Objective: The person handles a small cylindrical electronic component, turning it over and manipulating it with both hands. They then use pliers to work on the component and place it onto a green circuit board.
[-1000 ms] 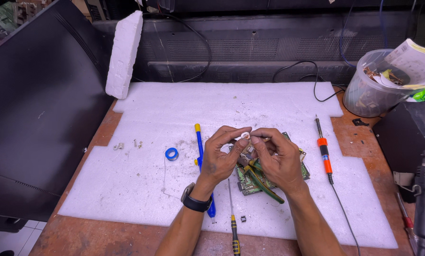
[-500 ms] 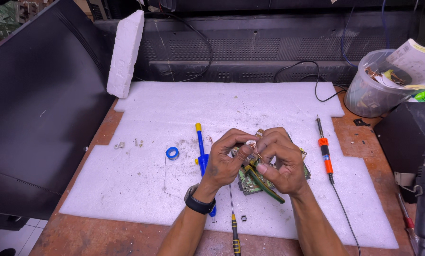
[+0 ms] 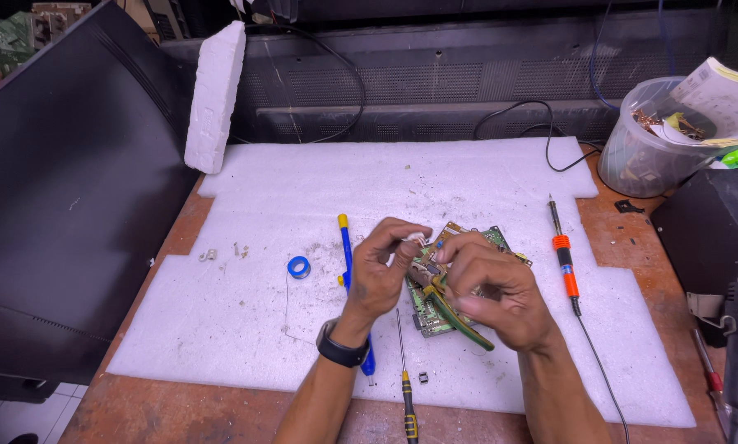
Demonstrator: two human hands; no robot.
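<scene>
My left hand (image 3: 383, 268) pinches a small white part (image 3: 417, 238) between thumb and fingers, just above a green circuit board (image 3: 501, 243) lying on the white foam sheet (image 3: 468, 177). My right hand (image 3: 488, 284) grips green-and-yellow handled pliers (image 3: 459, 319), whose jaws point toward the small part. A black watch is on my left wrist. The two hands are close together over the board and hide most of it.
A blue-and-yellow pen-like tool (image 3: 346, 247) and a blue tape ring (image 3: 298, 266) lie left of the hands. An orange-handled soldering iron (image 3: 563, 259) lies right. A yellow-black screwdriver (image 3: 405, 382) sits near the front. Plastic tub (image 3: 640, 160) at back right, dark monitor (image 3: 64, 214) left.
Both hands have dropped lower toward the circuit board and drawn closer together. The pliers now show in my right hand, tilted down over the board.
</scene>
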